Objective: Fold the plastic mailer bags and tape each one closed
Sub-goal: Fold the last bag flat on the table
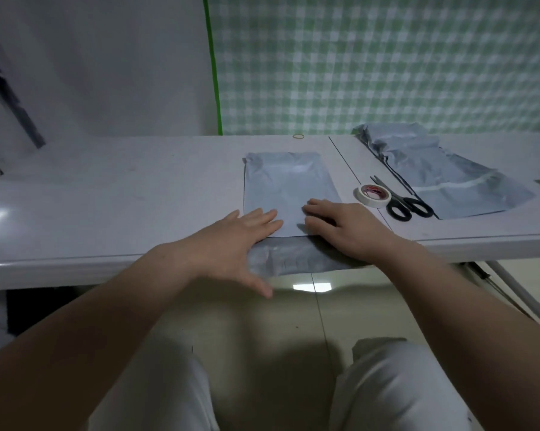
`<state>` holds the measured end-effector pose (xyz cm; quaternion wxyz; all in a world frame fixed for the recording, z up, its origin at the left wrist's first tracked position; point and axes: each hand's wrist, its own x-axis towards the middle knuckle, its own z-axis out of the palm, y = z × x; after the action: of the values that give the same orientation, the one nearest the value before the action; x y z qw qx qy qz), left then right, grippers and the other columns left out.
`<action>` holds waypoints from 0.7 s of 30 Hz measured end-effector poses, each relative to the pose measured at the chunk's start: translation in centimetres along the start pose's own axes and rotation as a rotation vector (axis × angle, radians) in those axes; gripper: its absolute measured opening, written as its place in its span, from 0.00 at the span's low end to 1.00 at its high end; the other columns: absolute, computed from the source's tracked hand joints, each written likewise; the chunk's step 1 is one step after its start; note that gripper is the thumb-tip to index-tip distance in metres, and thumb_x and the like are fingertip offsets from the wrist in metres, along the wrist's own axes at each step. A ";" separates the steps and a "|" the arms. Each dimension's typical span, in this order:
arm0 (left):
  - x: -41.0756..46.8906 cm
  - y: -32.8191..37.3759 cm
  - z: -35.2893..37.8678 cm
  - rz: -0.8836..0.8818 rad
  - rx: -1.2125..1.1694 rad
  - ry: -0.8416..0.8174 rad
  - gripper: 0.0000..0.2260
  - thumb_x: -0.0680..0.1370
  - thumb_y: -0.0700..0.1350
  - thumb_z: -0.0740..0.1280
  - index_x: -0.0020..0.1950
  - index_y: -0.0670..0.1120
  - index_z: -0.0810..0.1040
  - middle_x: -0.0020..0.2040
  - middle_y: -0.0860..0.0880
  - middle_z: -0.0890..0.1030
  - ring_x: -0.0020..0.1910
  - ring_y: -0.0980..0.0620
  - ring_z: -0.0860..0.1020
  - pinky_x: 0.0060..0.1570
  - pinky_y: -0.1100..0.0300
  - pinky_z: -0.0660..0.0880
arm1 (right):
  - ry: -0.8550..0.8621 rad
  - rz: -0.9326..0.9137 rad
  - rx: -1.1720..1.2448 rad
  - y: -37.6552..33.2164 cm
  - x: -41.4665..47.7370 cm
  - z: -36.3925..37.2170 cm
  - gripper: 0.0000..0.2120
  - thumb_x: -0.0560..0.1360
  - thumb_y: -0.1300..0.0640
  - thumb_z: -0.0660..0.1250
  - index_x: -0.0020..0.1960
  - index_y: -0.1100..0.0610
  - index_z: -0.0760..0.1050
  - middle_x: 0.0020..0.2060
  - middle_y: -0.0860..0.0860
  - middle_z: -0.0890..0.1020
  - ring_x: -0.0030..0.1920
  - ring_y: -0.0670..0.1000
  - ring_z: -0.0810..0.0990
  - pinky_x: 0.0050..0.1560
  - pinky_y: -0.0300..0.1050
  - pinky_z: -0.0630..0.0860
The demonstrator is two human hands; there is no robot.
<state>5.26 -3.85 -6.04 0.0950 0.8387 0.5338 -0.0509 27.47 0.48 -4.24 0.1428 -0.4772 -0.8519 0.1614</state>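
Observation:
A grey plastic mailer bag [288, 188] lies flat on the white table [122, 188], its near end hanging darker over the front edge. My left hand [234, 241] lies on the bag's near left corner with fingers straight and spread, thumb off the table edge. My right hand [343, 225] presses the bag's near right part, fingers slightly bent and flat on the plastic. A roll of white tape [373, 195] sits just right of the bag. A pile of more grey mailer bags [433, 172] lies at the right.
Black-handled scissors [402, 202] lie between the tape roll and the pile. A rubber band [298, 136] rests at the table's back edge. A green checked cloth covers the wall behind. My knees are below the table edge.

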 end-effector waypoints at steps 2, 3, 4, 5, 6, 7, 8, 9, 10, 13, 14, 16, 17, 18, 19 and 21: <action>-0.5 -0.1 0.5 -0.007 0.123 -0.005 0.55 0.64 0.70 0.68 0.77 0.53 0.37 0.76 0.57 0.36 0.75 0.56 0.38 0.73 0.53 0.39 | -0.001 -0.006 -0.011 0.1 -1.1 0.0 0.22 0.78 0.44 0.61 0.65 0.57 0.73 0.65 0.52 0.74 0.64 0.53 0.72 0.64 0.50 0.66; -0.7 -0.1 0.8 -0.017 0.141 0.017 0.53 0.67 0.65 0.70 0.77 0.53 0.37 0.76 0.57 0.35 0.75 0.57 0.38 0.73 0.54 0.39 | -0.015 -0.014 -0.031 0.3 -1.5 0.0 0.24 0.77 0.41 0.61 0.67 0.55 0.71 0.68 0.51 0.72 0.66 0.52 0.71 0.65 0.49 0.66; -0.8 -0.2 1.1 -0.024 0.130 0.058 0.49 0.70 0.61 0.70 0.77 0.54 0.38 0.77 0.57 0.37 0.76 0.57 0.39 0.73 0.54 0.40 | -0.034 -0.025 -0.051 0.5 -1.9 0.1 0.29 0.75 0.38 0.62 0.70 0.53 0.69 0.71 0.49 0.68 0.68 0.51 0.69 0.67 0.48 0.65; -0.9 -0.2 1.4 -0.025 0.097 0.112 0.45 0.73 0.58 0.69 0.78 0.54 0.40 0.78 0.57 0.40 0.76 0.57 0.42 0.74 0.54 0.41 | -0.056 -0.036 -0.073 0.8 -2.3 0.2 0.34 0.72 0.34 0.63 0.72 0.50 0.65 0.73 0.47 0.64 0.71 0.49 0.65 0.69 0.46 0.63; -0.9 -0.3 1.6 -0.023 0.056 0.164 0.39 0.76 0.56 0.66 0.78 0.55 0.43 0.78 0.57 0.44 0.77 0.57 0.44 0.75 0.54 0.43 | -0.074 -0.051 -0.095 1.2 -2.5 0.4 0.40 0.68 0.30 0.63 0.74 0.49 0.62 0.75 0.45 0.61 0.73 0.47 0.62 0.70 0.45 0.60; -0.9 -0.3 1.7 -0.024 0.021 0.200 0.34 0.78 0.54 0.63 0.78 0.55 0.46 0.78 0.57 0.47 0.77 0.57 0.46 0.76 0.53 0.45 | -0.084 -0.071 -0.114 1.5 -2.6 0.6 0.46 0.64 0.26 0.62 0.75 0.48 0.59 0.76 0.44 0.58 0.74 0.46 0.58 0.72 0.44 0.56; -0.9 -0.4 1.8 -0.027 -0.003 0.216 0.30 0.80 0.52 0.60 0.78 0.55 0.48 0.78 0.58 0.48 0.77 0.57 0.47 0.76 0.54 0.45 | -0.089 -0.094 -0.125 2.0 -2.6 0.8 0.50 0.61 0.23 0.59 0.76 0.48 0.57 0.76 0.44 0.56 0.75 0.45 0.55 0.74 0.44 0.53; -1.0 -0.4 1.9 -0.028 -0.021 0.227 0.27 0.81 0.50 0.58 0.78 0.55 0.49 0.78 0.59 0.49 0.77 0.57 0.48 0.75 0.55 0.45 | -0.092 -0.114 -0.132 2.4 -2.7 1.1 0.53 0.58 0.22 0.57 0.76 0.48 0.56 0.77 0.44 0.55 0.76 0.44 0.52 0.75 0.44 0.49; -1.0 -0.5 2.0 -0.027 -0.037 0.240 0.25 0.82 0.50 0.55 0.78 0.55 0.51 0.77 0.60 0.50 0.77 0.58 0.49 0.74 0.56 0.45 | -0.095 -0.129 -0.133 2.7 -2.7 1.2 0.54 0.57 0.22 0.56 0.77 0.47 0.54 0.77 0.44 0.54 0.76 0.43 0.50 0.75 0.45 0.47; -1.0 -0.5 2.0 -0.022 -0.132 0.279 0.21 0.83 0.51 0.52 0.76 0.56 0.57 0.76 0.61 0.54 0.76 0.60 0.52 0.74 0.58 0.45 | -0.105 -0.160 -0.115 3.5 -3.1 1.1 0.52 0.59 0.26 0.65 0.77 0.45 0.54 0.76 0.42 0.54 0.76 0.42 0.50 0.75 0.46 0.47; -1.1 -0.5 1.9 -0.028 -0.184 0.281 0.20 0.83 0.49 0.52 0.75 0.57 0.59 0.76 0.61 0.56 0.75 0.61 0.53 0.74 0.59 0.45 | -0.098 -0.151 -0.088 3.7 -3.2 0.9 0.49 0.62 0.31 0.70 0.76 0.45 0.56 0.75 0.42 0.56 0.75 0.42 0.54 0.75 0.45 0.49; -1.2 -0.7 1.7 -0.031 -0.258 0.285 0.19 0.83 0.46 0.53 0.74 0.57 0.63 0.74 0.61 0.59 0.75 0.61 0.56 0.74 0.59 0.47 | -0.049 -0.093 0.056 4.0 -3.2 0.6 0.38 0.66 0.46 0.76 0.73 0.47 0.65 0.71 0.42 0.66 0.70 0.42 0.65 0.72 0.42 0.58; -1.3 -0.6 1.5 -0.031 -0.284 0.291 0.18 0.83 0.45 0.54 0.73 0.56 0.64 0.74 0.60 0.62 0.74 0.61 0.58 0.74 0.61 0.49 | -0.005 -0.050 0.165 4.0 -3.2 0.5 0.32 0.68 0.52 0.76 0.70 0.47 0.69 0.68 0.43 0.72 0.67 0.42 0.69 0.70 0.42 0.63; -1.4 -0.5 1.2 -0.045 -0.318 0.304 0.17 0.83 0.45 0.54 0.72 0.54 0.67 0.72 0.59 0.66 0.72 0.60 0.62 0.72 0.63 0.53 | 0.043 -0.003 0.272 4.0 -3.2 0.5 0.27 0.69 0.57 0.75 0.67 0.48 0.73 0.64 0.43 0.76 0.63 0.41 0.73 0.68 0.42 0.68; -1.4 -0.2 0.8 -0.078 -0.370 0.339 0.16 0.83 0.45 0.54 0.68 0.50 0.73 0.67 0.56 0.72 0.67 0.58 0.69 0.65 0.67 0.60 | 0.090 0.043 0.351 4.0 -3.0 0.5 0.23 0.70 0.60 0.74 0.63 0.50 0.76 0.59 0.44 0.79 0.59 0.41 0.76 0.64 0.40 0.71; -1.1 0.1 0.4 -0.189 -0.513 0.430 0.15 0.83 0.48 0.55 0.49 0.43 0.79 0.50 0.49 0.81 0.51 0.50 0.77 0.44 0.66 0.68 | 0.180 0.131 0.434 3.9 -2.5 0.7 0.16 0.71 0.64 0.70 0.56 0.51 0.80 0.49 0.44 0.82 0.50 0.41 0.79 0.53 0.31 0.74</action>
<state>4.93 -4.97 -6.18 0.1830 0.7259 0.6122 0.2545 31.47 0.16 -6.70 0.3067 -0.5022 -0.7482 0.3065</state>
